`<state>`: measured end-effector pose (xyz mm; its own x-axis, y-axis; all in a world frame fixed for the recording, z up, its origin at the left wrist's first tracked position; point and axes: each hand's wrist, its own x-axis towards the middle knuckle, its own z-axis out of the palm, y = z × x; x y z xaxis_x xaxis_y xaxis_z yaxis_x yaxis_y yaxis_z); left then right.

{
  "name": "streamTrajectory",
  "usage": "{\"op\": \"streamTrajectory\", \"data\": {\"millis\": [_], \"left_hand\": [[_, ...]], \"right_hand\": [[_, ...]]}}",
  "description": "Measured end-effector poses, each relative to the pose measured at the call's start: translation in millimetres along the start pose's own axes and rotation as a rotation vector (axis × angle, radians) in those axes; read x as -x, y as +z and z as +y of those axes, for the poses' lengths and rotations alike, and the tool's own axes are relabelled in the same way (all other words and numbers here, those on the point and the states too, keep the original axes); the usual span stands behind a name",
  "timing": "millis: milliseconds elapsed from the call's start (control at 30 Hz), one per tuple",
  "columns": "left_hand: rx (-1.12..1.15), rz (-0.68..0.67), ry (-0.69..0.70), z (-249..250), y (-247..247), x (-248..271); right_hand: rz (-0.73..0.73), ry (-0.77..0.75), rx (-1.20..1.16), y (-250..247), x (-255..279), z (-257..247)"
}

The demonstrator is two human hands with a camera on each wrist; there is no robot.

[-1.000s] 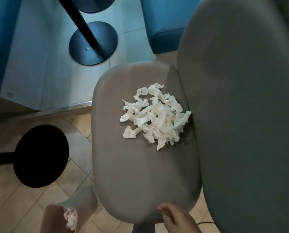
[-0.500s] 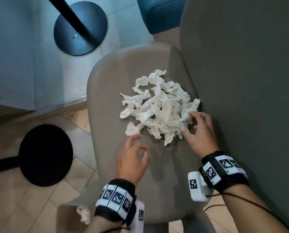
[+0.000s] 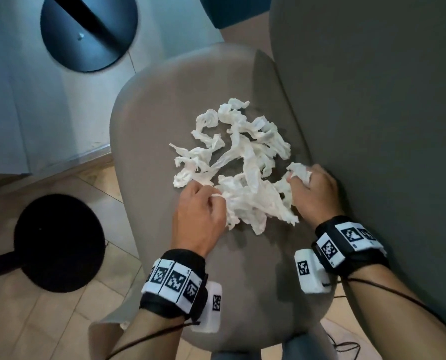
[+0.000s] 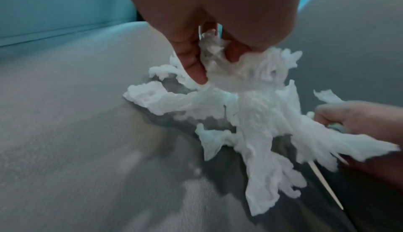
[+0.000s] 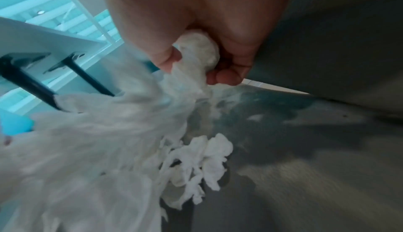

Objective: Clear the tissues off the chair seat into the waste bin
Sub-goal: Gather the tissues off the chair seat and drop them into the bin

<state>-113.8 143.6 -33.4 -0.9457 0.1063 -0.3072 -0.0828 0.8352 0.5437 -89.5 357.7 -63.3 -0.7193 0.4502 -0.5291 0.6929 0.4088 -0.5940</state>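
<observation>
A heap of crumpled white tissues lies on the grey chair seat, close to the backrest. My left hand pinches the near left edge of the heap; in the left wrist view thumb and fingers hold a wad of tissues. My right hand grips the right side of the heap beside the backrest, with a ball of tissue squeezed in its fist. The near part of the heap is lifted between both hands. The waste bin stands on the floor at the lower left, mostly hidden by my left forearm.
The tall grey backrest rises right of the seat. A black round base sits on the floor at the left. Another dark round base with a pole stands at the upper left. A thin pale stick lies under the tissues.
Both hands came up from the seat's front edge to the heap and closed on the tissues. The near part of the heap has been pulled together and raised.
</observation>
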Motion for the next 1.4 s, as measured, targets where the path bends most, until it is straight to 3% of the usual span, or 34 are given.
{"op": "streamTrajectory", "data": {"millis": [167, 300, 433, 567, 733, 900, 1033, 1300, 1400], "left_hand": [[0.044, 0.089, -0.069, 3.2, -19.6, -12.6], [0.110, 0.125, -0.097, 2.2, -23.3, -21.3], [0.186, 0.083, -0.185, 2.2, -25.6, -18.3], [0.250, 0.051, -0.234, 4.3, -25.7, -8.8], [0.313, 0.083, -0.323, -2.8, -18.3, 5.0], [0.219, -0.038, -0.383, -1.8, -13.9, 25.0], [0.177, -0.101, -0.388, -8.8, -8.3, 38.5], [0.233, -0.071, -0.379, -3.0, -5.4, 40.2], [0.168, -0.156, -0.318, -1.2, 9.5, 27.5]], "right_hand": [[0.037, 0.069, -0.097, -7.2, 9.8, -9.0], [-0.021, 0.001, -0.132, -0.1, 12.2, -14.9], [-0.144, -0.058, -0.094, 14.9, 16.0, -18.6], [-0.204, 0.019, 0.014, 28.9, 12.3, -14.1], [-0.218, 0.075, 0.118, 44.2, 16.2, 0.6], [-0.196, 0.056, 0.147, 44.2, 26.9, 10.9], [-0.132, 0.021, 0.137, 35.8, 38.5, 18.3], [-0.167, 0.026, 0.198, 46.9, 58.8, 38.4], [-0.115, 0.008, 0.131, 43.7, 61.3, 35.7]]}}
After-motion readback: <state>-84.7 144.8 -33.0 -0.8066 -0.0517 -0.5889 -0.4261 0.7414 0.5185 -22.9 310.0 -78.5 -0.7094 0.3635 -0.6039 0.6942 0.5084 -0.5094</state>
